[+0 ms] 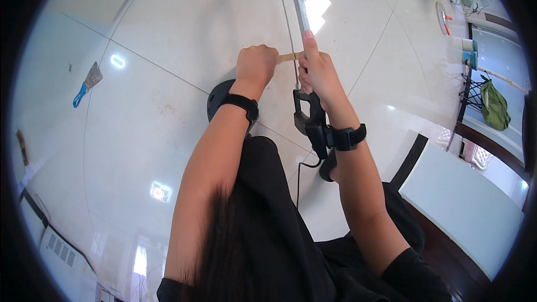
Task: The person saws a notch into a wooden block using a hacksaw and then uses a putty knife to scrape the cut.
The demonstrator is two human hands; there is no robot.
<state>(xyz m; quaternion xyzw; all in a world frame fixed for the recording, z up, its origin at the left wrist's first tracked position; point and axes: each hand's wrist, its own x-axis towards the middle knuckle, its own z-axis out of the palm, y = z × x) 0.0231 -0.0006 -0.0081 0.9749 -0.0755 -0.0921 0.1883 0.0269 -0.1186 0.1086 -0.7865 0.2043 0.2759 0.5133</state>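
Observation:
My left hand [258, 62] is closed in a fist, knuckles up, on a narrow tan strip [288, 57]. The strip runs level from the fist to a long silver metal pole [297, 0]. My right hand [320, 74] wraps round that pole, thumb laid along it. Below the right hand sits the pole's black handle [311, 120], with a black cable [298, 182] curving down from it. Alongside the pole runs a thin dark line, perhaps a cord. What the tan strip is made of I cannot tell, and its far end is hidden by my right fingers.
A blue-handled putty knife [87, 85] lies on the glossy tiled floor [156, 50] at left. At right stand a pale, dark-edged panel or tabletop [458, 201] and a green bag [494, 106] by a black folding frame. A white vented appliance [61, 251] is at lower left.

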